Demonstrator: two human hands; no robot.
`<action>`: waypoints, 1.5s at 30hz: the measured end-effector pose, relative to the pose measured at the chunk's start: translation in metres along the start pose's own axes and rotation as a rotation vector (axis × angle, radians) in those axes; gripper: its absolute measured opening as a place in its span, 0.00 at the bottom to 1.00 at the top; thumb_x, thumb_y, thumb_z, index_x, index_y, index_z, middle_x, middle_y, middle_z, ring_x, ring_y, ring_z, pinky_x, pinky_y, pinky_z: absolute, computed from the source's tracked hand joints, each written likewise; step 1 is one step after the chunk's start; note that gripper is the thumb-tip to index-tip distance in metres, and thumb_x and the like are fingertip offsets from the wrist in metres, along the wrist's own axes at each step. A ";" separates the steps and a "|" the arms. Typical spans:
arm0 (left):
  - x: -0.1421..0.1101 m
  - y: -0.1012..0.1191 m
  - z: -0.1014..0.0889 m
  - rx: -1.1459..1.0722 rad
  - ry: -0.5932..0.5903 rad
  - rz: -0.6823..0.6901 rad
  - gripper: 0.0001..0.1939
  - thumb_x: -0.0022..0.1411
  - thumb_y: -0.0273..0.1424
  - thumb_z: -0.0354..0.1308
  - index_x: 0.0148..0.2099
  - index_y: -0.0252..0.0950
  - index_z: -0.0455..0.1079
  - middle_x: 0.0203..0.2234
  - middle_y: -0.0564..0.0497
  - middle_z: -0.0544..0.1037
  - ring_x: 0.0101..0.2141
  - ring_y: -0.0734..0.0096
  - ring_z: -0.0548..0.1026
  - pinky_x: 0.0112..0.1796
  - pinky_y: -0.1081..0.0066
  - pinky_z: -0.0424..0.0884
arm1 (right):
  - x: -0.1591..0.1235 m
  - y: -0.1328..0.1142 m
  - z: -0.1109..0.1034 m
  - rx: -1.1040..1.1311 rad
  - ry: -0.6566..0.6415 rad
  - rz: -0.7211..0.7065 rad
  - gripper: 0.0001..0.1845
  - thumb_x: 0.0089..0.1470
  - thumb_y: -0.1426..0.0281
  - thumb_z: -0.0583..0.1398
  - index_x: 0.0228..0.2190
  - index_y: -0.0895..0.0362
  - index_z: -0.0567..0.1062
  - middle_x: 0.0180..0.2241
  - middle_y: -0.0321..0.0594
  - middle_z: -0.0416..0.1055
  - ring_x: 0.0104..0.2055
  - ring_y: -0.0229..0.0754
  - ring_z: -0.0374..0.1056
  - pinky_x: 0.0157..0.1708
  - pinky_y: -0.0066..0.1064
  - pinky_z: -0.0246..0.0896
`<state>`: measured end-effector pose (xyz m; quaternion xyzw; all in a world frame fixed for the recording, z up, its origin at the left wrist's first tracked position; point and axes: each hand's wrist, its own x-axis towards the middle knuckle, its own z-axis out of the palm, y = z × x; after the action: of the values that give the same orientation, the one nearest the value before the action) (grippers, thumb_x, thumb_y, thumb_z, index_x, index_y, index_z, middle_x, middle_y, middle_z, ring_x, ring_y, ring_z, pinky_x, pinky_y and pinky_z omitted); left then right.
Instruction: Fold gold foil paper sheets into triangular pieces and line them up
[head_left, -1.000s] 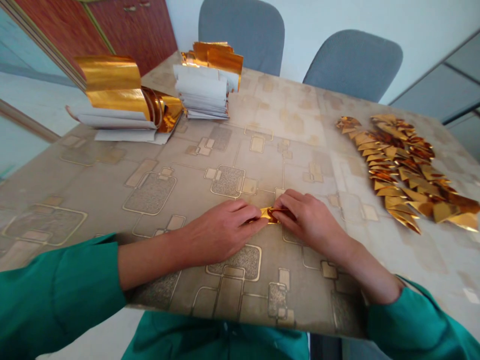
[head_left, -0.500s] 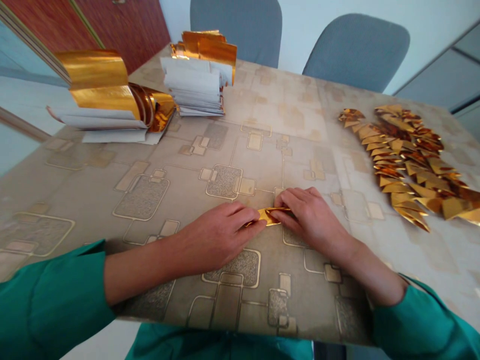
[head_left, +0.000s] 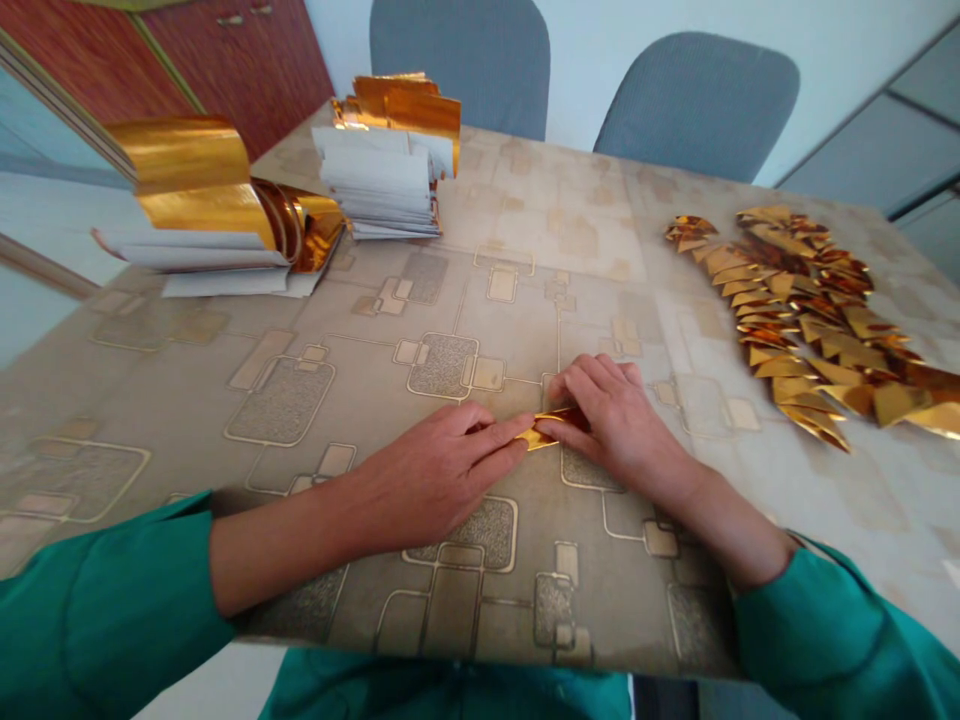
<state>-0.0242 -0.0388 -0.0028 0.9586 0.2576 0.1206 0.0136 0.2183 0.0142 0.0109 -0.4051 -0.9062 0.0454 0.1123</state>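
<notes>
A small folded strip of gold foil paper (head_left: 544, 438) lies on the patterned tabletop between my two hands. My left hand (head_left: 442, 470) pinches its left end, fingers pointing right and pressed close to the table. Around the right end my right hand (head_left: 619, 415) is closed, with the thumb along the near edge and the curled fingers behind. Much of the strip is covered by the fingers, so its full shape is hidden. My fingertips almost meet over it.
At the back left stand a stack of curled gold sheets with white backs (head_left: 199, 245) and a second stack of smaller pieces (head_left: 379, 185). Rows of folded gold paper pieces (head_left: 772, 320) lie at the right. Two grey chairs (head_left: 465, 65) stand behind the table (head_left: 285, 550).
Both hands stay on the gold strip near the same spot. My right fingers have lifted slightly and my left fingertips have slid a little to the right. The camera view has shifted slightly.
</notes>
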 end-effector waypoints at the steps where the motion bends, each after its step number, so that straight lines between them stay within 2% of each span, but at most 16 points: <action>1: 0.000 0.000 0.000 0.010 0.001 0.003 0.22 0.68 0.24 0.44 0.61 0.25 0.65 0.62 0.36 0.67 0.46 0.58 0.72 0.46 0.58 0.70 | 0.000 0.000 0.000 0.002 0.008 -0.013 0.18 0.63 0.53 0.56 0.35 0.56 0.69 0.35 0.41 0.70 0.39 0.46 0.62 0.37 0.36 0.46; 8: 0.002 0.001 -0.004 0.037 -0.002 0.020 0.23 0.63 0.23 0.52 0.60 0.24 0.65 0.61 0.34 0.67 0.47 0.56 0.72 0.47 0.58 0.68 | -0.011 -0.013 -0.004 -0.099 0.071 -0.121 0.14 0.67 0.63 0.54 0.34 0.56 0.75 0.30 0.40 0.71 0.35 0.43 0.62 0.36 0.37 0.48; 11: 0.003 0.000 -0.003 0.028 0.000 0.021 0.23 0.62 0.23 0.52 0.59 0.25 0.66 0.61 0.35 0.67 0.47 0.56 0.72 0.47 0.58 0.68 | -0.024 -0.015 -0.004 -0.119 0.094 -0.111 0.11 0.67 0.68 0.54 0.37 0.55 0.77 0.33 0.40 0.74 0.37 0.43 0.64 0.37 0.36 0.51; 15: 0.002 -0.001 0.000 0.029 -0.006 0.030 0.23 0.62 0.23 0.52 0.60 0.25 0.65 0.62 0.37 0.67 0.49 0.57 0.71 0.49 0.58 0.67 | -0.037 -0.010 -0.002 -0.072 0.141 -0.086 0.09 0.65 0.69 0.57 0.42 0.55 0.77 0.38 0.40 0.76 0.39 0.42 0.65 0.38 0.35 0.55; 22: 0.002 -0.002 -0.001 -0.013 -0.023 0.001 0.23 0.60 0.22 0.53 0.59 0.29 0.67 0.64 0.41 0.63 0.48 0.58 0.71 0.49 0.59 0.68 | -0.036 -0.008 -0.001 -0.062 0.109 -0.094 0.10 0.65 0.69 0.57 0.44 0.54 0.77 0.40 0.41 0.77 0.40 0.43 0.66 0.39 0.35 0.58; 27: 0.002 -0.003 -0.001 0.000 -0.046 0.006 0.23 0.60 0.23 0.53 0.59 0.28 0.67 0.64 0.42 0.64 0.48 0.57 0.69 0.50 0.59 0.67 | -0.035 -0.010 -0.002 -0.113 0.061 -0.090 0.13 0.65 0.71 0.56 0.49 0.54 0.76 0.40 0.43 0.76 0.41 0.44 0.66 0.40 0.35 0.59; 31: 0.003 -0.004 -0.003 0.017 -0.051 0.025 0.22 0.60 0.24 0.55 0.57 0.27 0.68 0.63 0.41 0.65 0.47 0.57 0.69 0.49 0.60 0.67 | -0.036 -0.010 -0.004 -0.163 0.075 -0.093 0.13 0.65 0.69 0.57 0.49 0.53 0.76 0.41 0.41 0.76 0.43 0.44 0.66 0.43 0.37 0.56; 36: 0.004 -0.007 -0.006 0.014 -0.068 0.012 0.23 0.61 0.25 0.56 0.59 0.31 0.67 0.64 0.44 0.65 0.48 0.57 0.69 0.48 0.60 0.66 | -0.034 -0.010 -0.006 -0.046 0.104 -0.012 0.11 0.65 0.66 0.57 0.45 0.49 0.79 0.40 0.39 0.76 0.42 0.43 0.65 0.42 0.37 0.54; 40: 0.003 -0.007 -0.007 0.023 -0.083 -0.003 0.24 0.62 0.26 0.56 0.61 0.34 0.66 0.64 0.46 0.64 0.48 0.57 0.68 0.47 0.60 0.65 | -0.029 -0.020 -0.002 0.074 0.120 0.145 0.11 0.65 0.64 0.56 0.41 0.51 0.79 0.39 0.42 0.74 0.42 0.45 0.64 0.41 0.37 0.53; 45: 0.003 -0.007 -0.006 0.035 -0.070 0.013 0.28 0.62 0.24 0.55 0.64 0.33 0.62 0.64 0.45 0.65 0.48 0.57 0.68 0.47 0.59 0.65 | -0.025 -0.036 0.008 -0.042 0.119 0.308 0.13 0.60 0.59 0.60 0.38 0.56 0.76 0.38 0.45 0.71 0.43 0.51 0.61 0.43 0.41 0.53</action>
<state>-0.0262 -0.0312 0.0032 0.9640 0.2527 0.0825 0.0051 0.2064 -0.0283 0.0048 -0.5436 -0.8259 0.0189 0.1488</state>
